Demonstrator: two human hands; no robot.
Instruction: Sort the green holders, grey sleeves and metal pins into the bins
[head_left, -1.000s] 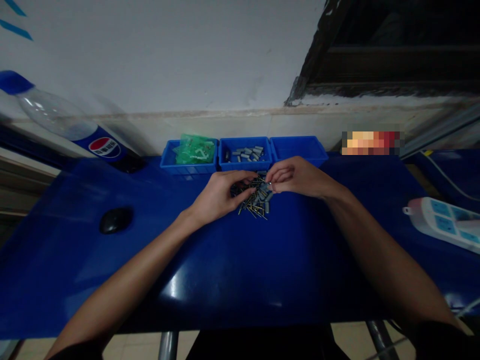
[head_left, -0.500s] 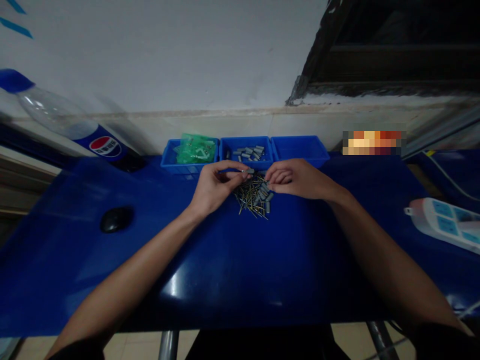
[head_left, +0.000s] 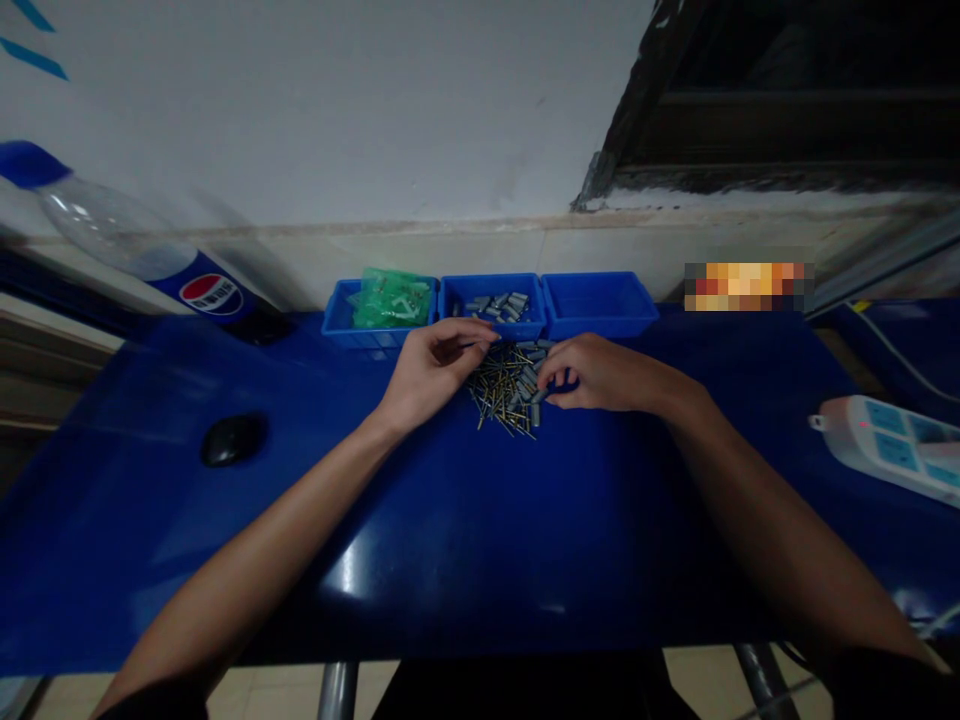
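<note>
A loose pile of thin brass-coloured and silver screws [head_left: 499, 395] lies on the blue table, mixed with small grey cylinders [head_left: 535, 413] along its right side. Above the pile's upper left edge is my left hand [head_left: 431, 370], thumb and forefinger slightly apart, with nothing visible between them. My right hand [head_left: 592, 373] reaches into the pile from the right, its fingertips closed on one grey cylinder [head_left: 541, 396]. Just behind the pile, a blue bin [head_left: 491, 330] contains several more grey cylinders [head_left: 499, 306].
Left of that bin, another blue bin [head_left: 345, 335] holds a green plastic bag [head_left: 394, 298]; a third blue bin [head_left: 600, 325] stands right. A Pepsi bottle [head_left: 169, 265] and black mouse [head_left: 234, 440] are at left, a power strip [head_left: 892, 440] at right. The wall [head_left: 420, 130] rises behind.
The grey cylinder at my left fingertips is no longer visible there. My right hand has lowered slightly, and its fingers have closed on a cylinder in the pile.
</note>
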